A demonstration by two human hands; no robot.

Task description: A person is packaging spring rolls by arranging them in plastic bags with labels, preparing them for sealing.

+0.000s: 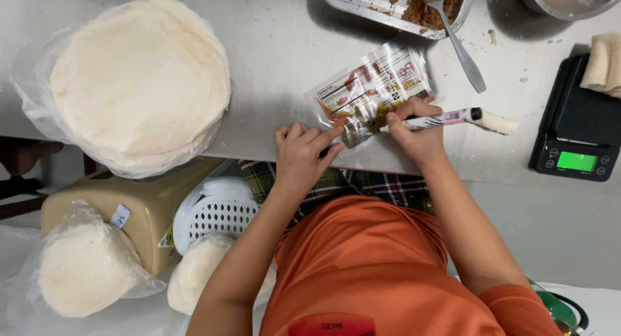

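Two hands: both work on one small clear plastic pouch with printed label [370, 90], which lies flat on the grey steel table [284, 45] near its front edge, about the middle of the scene.
Left hand [303, 156]: fingers flat and spread, pressing down the pouch's near corner, seemingly to keep the slippery film from sliding.
Right hand [414, 130]: closed around a white marker pen with pink print and black cap end [435, 120], tip pointing left onto the pouch's clear lower part, apparently so the ink lands on the unprinted film.
Pouch contents: a small brownish clump shows through the film by the pen tip; what it is cannot be told.
Just right of the pen: a pale rolled wrap [499, 122] lies on the table, touching or just beside the pen's end.
Far side: a foil tray of brown crumbly filling [362, 3] with a metal spoon [460, 48] resting in it, handle pointing towards the person, within easy reach.
Far right: the rim of a metal bowl [569, 3].
Right: a black digital kitchen scale with lit green display [577, 126], with more pale rolls [603, 64] at its far edge.
Left: a tall stack of round white flatbreads in a clear bag [139, 84] on the table.
Near left, below the table edge: a beige box-shaped appliance [139, 206], a white perforated plastic basket [217, 210], and two more bagged flatbread stacks [84, 268].
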